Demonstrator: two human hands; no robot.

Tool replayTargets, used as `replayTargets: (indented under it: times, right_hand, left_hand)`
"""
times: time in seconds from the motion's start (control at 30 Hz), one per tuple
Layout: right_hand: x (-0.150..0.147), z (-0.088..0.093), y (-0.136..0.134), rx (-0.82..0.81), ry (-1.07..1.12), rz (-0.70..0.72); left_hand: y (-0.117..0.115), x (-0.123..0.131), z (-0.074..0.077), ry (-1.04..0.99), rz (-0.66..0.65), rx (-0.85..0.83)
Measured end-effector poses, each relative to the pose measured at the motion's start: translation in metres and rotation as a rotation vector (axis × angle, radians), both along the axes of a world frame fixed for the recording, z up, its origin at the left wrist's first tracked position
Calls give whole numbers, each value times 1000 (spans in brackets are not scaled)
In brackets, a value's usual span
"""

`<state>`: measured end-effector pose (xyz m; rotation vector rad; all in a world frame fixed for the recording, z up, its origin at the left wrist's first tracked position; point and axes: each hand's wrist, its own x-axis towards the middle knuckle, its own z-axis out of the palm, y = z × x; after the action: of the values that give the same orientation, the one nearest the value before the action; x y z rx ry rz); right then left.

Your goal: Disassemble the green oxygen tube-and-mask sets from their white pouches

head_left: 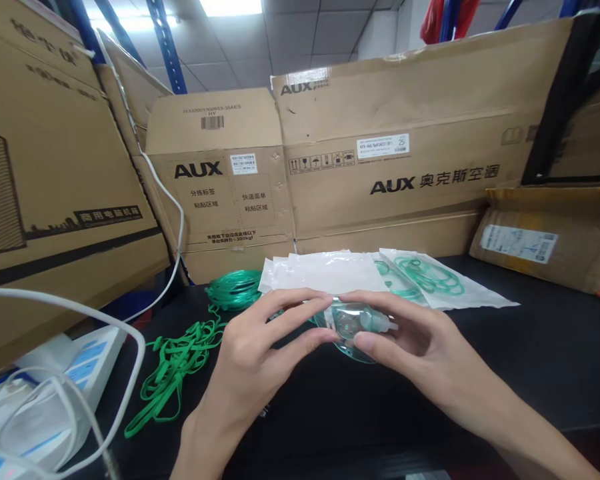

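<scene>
A clear, green-tinted plastic mask (349, 325) is held between my two hands above the black table. My left hand (275, 333) pinches its left side, with the thumb below and the fingers above. On the other side, my right hand (410, 333) grips the mask near a translucent connector that points right. Behind my hands lie white plastic packets (330, 270), and one clear packet (430, 277) shows green tubing inside. Coiled green tubing (235, 289) sits behind my left hand. A tangle of green elastic straps (180, 363) lies left of my left wrist.
Cardboard panels (230, 193) stand along the back and left of the black table (525, 367). A brown carton (550, 233) rests at the back right. White cables (135, 373) loop over white and blue boxes (87, 363) at the left.
</scene>
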<state>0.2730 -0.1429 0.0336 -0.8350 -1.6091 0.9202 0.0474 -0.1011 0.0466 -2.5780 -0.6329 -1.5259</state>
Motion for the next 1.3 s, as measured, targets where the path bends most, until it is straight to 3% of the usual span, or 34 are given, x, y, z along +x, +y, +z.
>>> replayTargets:
  times: [0.2,0.33,0.53,0.73,0.87,0.97,1.07,1.2,1.3]
  right_hand:
    - [3,0,-2,53,-102,-32]
    - [2,-1,-2,175,-177,-106]
    - [-4,-3,0,355,-258,-223]
    - [-9,-6,-3,465,-323,-340]
    - [-12,-12,-3,598,-377,-421]
    - [-13,-16,-2,646,-420,-442]
    - [-13,-14,-2,583,-374,-433]
    - [-9,-6,-2,209,-85,-358]
    - [-6,-3,0,-2,2,-265]
  left_hand:
    - [0,-1,-1,-11,11,11]
    - [3,2,-3,-53,-1,-33]
    - [8,12,-10,-210,-126,-272]
    - [11,22,-17,-418,-107,-581]
    - [9,30,-18,-385,-84,-697]
    - [7,33,-18,-377,-173,-757]
    - [6,32,-18,-396,-256,-790]
    - [5,29,-17,-385,-249,-739]
    - [3,31,-16,-373,-248,-728]
